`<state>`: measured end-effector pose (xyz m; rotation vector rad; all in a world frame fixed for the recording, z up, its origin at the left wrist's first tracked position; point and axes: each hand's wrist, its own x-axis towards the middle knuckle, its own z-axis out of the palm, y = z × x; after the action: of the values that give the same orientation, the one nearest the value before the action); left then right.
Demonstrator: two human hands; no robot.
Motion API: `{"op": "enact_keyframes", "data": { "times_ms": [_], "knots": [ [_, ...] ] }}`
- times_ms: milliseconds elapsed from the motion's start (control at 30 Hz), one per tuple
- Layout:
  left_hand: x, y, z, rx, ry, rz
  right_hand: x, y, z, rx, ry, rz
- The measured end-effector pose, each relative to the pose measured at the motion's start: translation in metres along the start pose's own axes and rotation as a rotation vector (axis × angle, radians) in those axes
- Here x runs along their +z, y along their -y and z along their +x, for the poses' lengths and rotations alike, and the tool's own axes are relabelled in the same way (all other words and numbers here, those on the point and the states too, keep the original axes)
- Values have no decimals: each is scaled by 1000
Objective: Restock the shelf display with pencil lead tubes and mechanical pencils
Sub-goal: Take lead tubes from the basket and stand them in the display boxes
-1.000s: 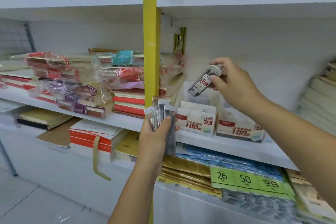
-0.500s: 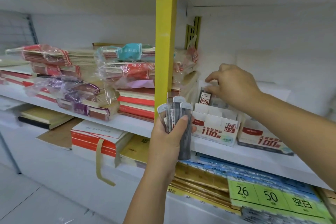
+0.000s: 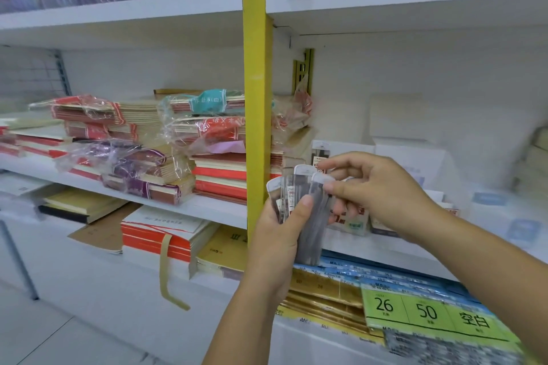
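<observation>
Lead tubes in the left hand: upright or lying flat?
Upright. The lead tubes stand fanned in the left hand, white caps on top, thumb across their fronts; the right hand pinches one near its cap.

tubes (image 3: 312, 218) in left hand (image 3: 277, 235), right hand (image 3: 381, 191) pinching

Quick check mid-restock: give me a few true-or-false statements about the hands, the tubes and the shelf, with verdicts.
1. The left hand grips a bundle of lead tubes. True.
2. The right hand hangs idle, away from the bundle. False: it pinches the top of one tube.
3. The bundle is held just right of the yellow post. True.
4. The green tag reads 10 and 20. False: it reads 26 and 50.
</observation>
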<state>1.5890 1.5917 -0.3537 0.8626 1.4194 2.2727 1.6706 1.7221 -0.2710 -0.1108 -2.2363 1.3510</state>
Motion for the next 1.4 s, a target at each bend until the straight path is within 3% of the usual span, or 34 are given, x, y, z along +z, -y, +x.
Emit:
{"op": "enact_keyframes", "data": {
  "times_ms": [233,667,733,800,867,1000,1267,1400],
  "knots": [
    [-6,-1,-10,-85,107,45,-17,8,-9,-65,-42,6],
    [-13,5,-5,-39,-15,108,-21,3,-1,-40,-66,12],
    [-14,5,-2,-31,-61,121,-26,6,4,-63,-142,19],
    [-16,5,2,-25,-90,128,-36,13,16,-151,-337,17],
    [-18,6,5,-27,-114,133,-41,21,32,-273,-433,-90],
    [-21,7,9,-29,-130,125,-25,14,63,-366,-309,-481],
    [-23,10,13,-19,-119,100,-19,-23,95,-199,-183,-683],
    [-23,8,14,-14,-124,90,-19,-29,97,-204,-132,-896]
  ]
}}
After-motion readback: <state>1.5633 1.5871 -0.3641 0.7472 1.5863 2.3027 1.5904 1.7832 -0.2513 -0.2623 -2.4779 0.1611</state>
